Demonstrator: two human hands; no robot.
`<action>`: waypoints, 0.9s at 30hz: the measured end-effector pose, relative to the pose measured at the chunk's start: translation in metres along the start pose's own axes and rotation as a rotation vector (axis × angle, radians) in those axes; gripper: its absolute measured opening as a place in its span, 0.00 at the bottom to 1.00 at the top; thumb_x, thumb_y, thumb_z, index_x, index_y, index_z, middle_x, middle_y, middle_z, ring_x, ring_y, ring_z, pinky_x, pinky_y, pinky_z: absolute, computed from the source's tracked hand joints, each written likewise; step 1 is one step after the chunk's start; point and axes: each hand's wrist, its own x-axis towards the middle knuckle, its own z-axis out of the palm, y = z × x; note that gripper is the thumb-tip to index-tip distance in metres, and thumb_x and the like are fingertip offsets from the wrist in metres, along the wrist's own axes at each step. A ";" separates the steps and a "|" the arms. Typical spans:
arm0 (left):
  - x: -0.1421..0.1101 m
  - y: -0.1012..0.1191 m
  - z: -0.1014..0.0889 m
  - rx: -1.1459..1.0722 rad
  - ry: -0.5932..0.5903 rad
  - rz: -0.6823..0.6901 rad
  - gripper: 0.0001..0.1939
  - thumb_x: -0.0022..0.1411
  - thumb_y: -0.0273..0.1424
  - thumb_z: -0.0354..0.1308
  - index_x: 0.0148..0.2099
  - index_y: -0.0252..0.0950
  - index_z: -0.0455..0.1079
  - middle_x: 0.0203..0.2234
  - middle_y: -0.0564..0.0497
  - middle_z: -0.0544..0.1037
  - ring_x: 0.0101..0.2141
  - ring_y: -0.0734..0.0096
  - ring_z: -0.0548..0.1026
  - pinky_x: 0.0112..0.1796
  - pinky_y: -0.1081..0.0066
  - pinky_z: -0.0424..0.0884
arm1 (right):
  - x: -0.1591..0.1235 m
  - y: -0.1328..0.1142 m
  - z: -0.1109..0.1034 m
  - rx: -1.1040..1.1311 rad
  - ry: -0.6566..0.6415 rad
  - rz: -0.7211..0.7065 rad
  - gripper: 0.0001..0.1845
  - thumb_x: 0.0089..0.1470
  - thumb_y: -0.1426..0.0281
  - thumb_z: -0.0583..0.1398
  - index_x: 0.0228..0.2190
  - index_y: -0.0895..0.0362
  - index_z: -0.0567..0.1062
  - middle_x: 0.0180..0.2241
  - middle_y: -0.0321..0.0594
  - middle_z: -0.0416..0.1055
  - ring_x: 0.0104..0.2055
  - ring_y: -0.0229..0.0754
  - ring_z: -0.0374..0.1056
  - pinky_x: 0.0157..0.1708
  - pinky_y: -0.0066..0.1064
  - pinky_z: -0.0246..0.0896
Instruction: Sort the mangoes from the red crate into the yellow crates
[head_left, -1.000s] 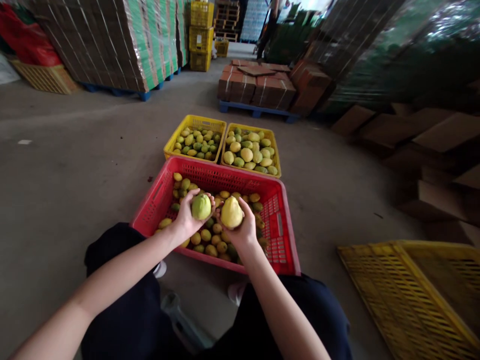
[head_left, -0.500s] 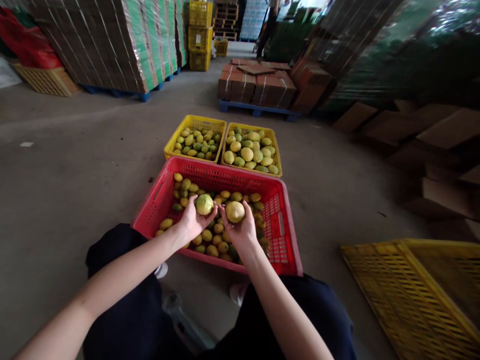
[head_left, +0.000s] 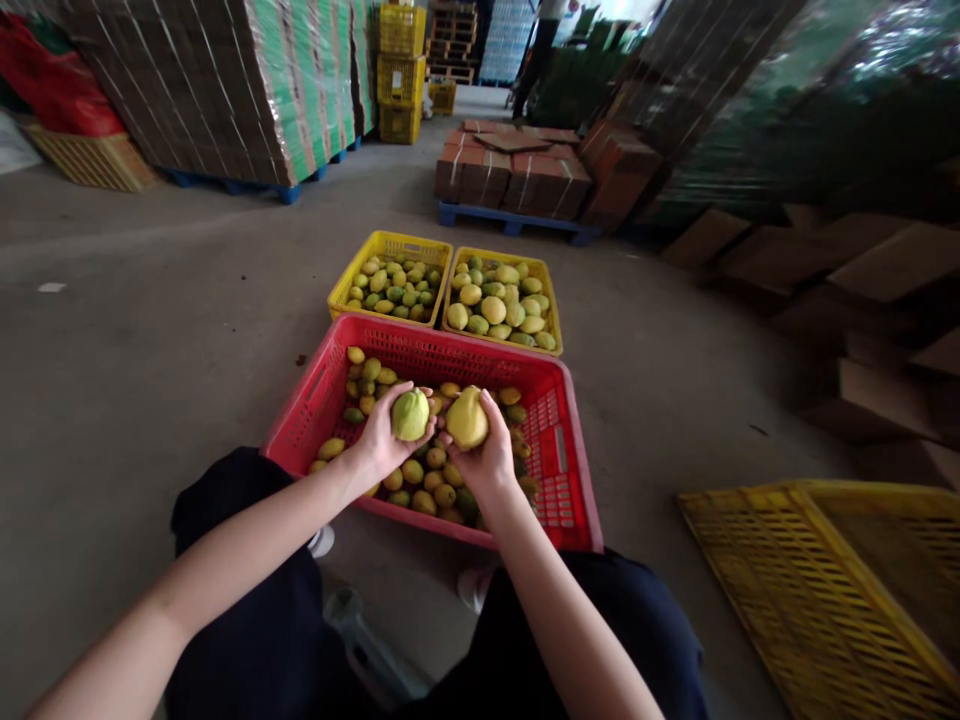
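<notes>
My left hand (head_left: 382, 440) is closed around a greenish lemon (head_left: 410, 415). Beside it, my right hand (head_left: 489, 458) grips a yellow lemon (head_left: 467, 418) with a narrowed upper end. Both fruits are held close together above a red crate (head_left: 564, 385), which has more yellow and green lemons (head_left: 444, 495) lying in it. My hands and forearms hide part of that fruit. Beyond the red crate stand two yellow crates side by side: the left one (head_left: 341, 287) holds smaller, greener lemons, and the right one (head_left: 556, 315) holds larger, mostly yellow ones.
A yellow crate (head_left: 810, 580) lies at the lower right. Cardboard boxes (head_left: 885, 400) are on the right. Ahead, flattened cartons (head_left: 517, 175) sit on a blue pallet (head_left: 510, 222). A wrapped stack (head_left: 300, 90) stands at the left, with a person (head_left: 536, 60) far behind.
Both lemons have been turned in my fingers; the right one now shows its narrowed end upward. My hands stay in nearly the same place. The person at the back has shifted slightly.
</notes>
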 end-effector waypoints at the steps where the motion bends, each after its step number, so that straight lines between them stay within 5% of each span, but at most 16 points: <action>1: -0.001 0.000 0.000 0.004 0.012 0.018 0.12 0.63 0.30 0.48 0.32 0.31 0.70 0.21 0.49 0.75 0.20 0.73 0.73 0.20 0.76 0.71 | 0.000 0.000 0.001 0.004 -0.018 0.002 0.12 0.50 0.61 0.61 0.28 0.58 0.74 0.22 0.38 0.75 0.22 0.38 0.71 0.18 0.26 0.66; 5: -0.001 0.001 0.000 -0.038 0.087 0.069 0.17 0.67 0.33 0.44 0.31 0.31 0.69 0.21 0.49 0.75 0.21 0.72 0.75 0.21 0.74 0.73 | 0.004 0.004 0.001 0.022 0.022 0.016 0.11 0.51 0.62 0.61 0.27 0.58 0.75 0.23 0.36 0.76 0.22 0.37 0.71 0.22 0.27 0.69; 9: -0.001 0.001 0.001 -0.050 0.121 0.129 0.08 0.62 0.33 0.54 0.33 0.34 0.69 0.23 0.53 0.75 0.23 0.75 0.75 0.24 0.76 0.74 | 0.010 0.008 0.000 -0.035 0.070 0.009 0.12 0.52 0.61 0.61 0.29 0.58 0.75 0.24 0.35 0.77 0.22 0.36 0.71 0.20 0.26 0.68; 12: 0.000 0.001 0.002 -0.008 0.077 0.115 0.05 0.61 0.30 0.56 0.33 0.34 0.69 0.23 0.52 0.75 0.23 0.75 0.75 0.24 0.77 0.73 | 0.009 0.008 -0.001 -0.028 0.064 0.001 0.09 0.49 0.65 0.64 0.29 0.58 0.74 0.25 0.34 0.77 0.23 0.37 0.72 0.21 0.26 0.69; 20: 0.008 -0.001 -0.006 -0.029 -0.086 0.060 0.16 0.68 0.34 0.45 0.36 0.30 0.71 0.26 0.49 0.77 0.26 0.72 0.76 0.27 0.73 0.75 | 0.007 0.003 -0.001 -0.051 0.084 0.072 0.07 0.51 0.66 0.62 0.29 0.58 0.74 0.22 0.35 0.76 0.20 0.37 0.71 0.17 0.26 0.67; 27: 0.005 -0.002 -0.001 -0.041 -0.003 0.086 0.06 0.62 0.29 0.55 0.34 0.31 0.70 0.24 0.51 0.76 0.25 0.75 0.76 0.26 0.77 0.75 | 0.005 0.002 0.000 -0.108 0.000 0.083 0.11 0.51 0.62 0.62 0.28 0.57 0.74 0.24 0.36 0.77 0.22 0.38 0.72 0.17 0.26 0.69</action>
